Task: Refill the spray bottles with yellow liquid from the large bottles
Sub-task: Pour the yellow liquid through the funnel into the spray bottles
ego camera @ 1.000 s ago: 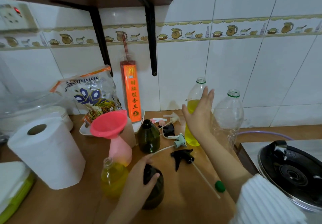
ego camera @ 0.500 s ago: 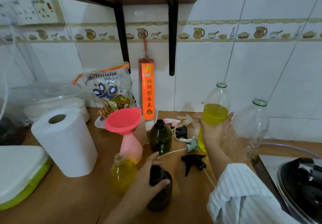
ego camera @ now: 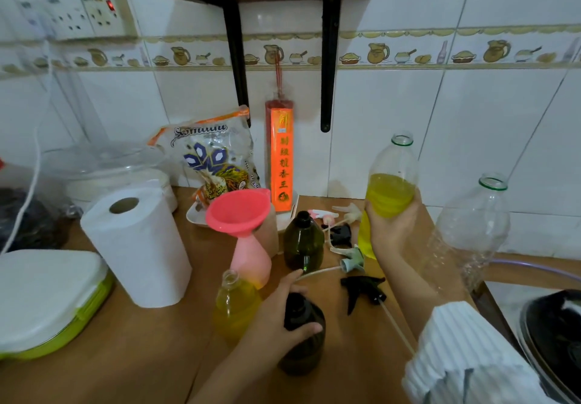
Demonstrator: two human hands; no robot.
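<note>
My right hand [ego camera: 393, 227] grips a large clear bottle [ego camera: 391, 193] half full of yellow liquid, uncapped, near the back wall. My left hand [ego camera: 276, 318] holds a dark brown spray bottle [ego camera: 303, 337] standing open on the counter in front of me. Left of it stands a small clear bottle [ego camera: 234, 306] full of yellow liquid. A pink bottle [ego camera: 251, 259] carries a pink funnel [ego camera: 237, 210]. A dark green bottle [ego camera: 303, 241] stands behind. Loose spray heads lie between: a black one [ego camera: 361, 290], a pale green one [ego camera: 352, 260].
An empty large clear bottle [ego camera: 471, 230] stands at the right. A paper towel roll [ego camera: 138, 246], a white and green box [ego camera: 47, 300] and a snack bag [ego camera: 213, 161] are on the left. A black cooker lid [ego camera: 553, 340] sits at the right edge.
My right hand closed round the large yellow bottle and lifted it slightly. The camera shifted left. My left hand stayed on the dark bottle.
</note>
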